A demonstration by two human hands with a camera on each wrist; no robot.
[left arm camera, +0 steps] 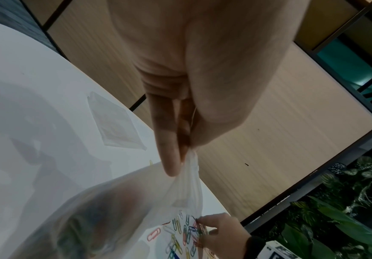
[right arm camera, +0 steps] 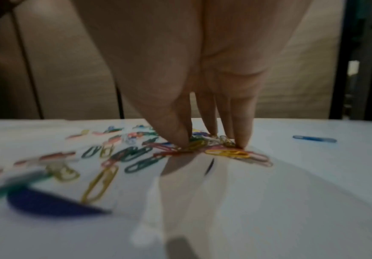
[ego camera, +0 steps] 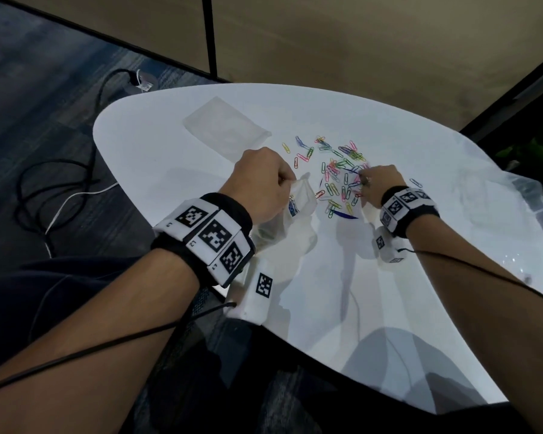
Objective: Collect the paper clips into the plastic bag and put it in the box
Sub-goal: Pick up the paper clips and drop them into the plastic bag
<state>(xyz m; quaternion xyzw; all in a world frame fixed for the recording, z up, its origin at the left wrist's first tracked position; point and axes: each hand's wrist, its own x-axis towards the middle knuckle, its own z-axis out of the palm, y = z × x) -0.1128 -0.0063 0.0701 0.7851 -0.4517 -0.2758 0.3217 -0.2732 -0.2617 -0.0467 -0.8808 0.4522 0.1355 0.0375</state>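
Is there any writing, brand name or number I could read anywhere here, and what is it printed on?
No words or numbers can be read.
Wristbands: only black-and-white square code patterns; the tiny marks beside them are too small to read.
Plastic bag: a blue printed patch, too blurred to read.
Paper clips: no markings visible.

Glossy smooth white table [ego camera: 201, 214], thin translucent plastic bag [ego camera: 298, 195], shiny colour-coated paper clips [ego camera: 335, 170].
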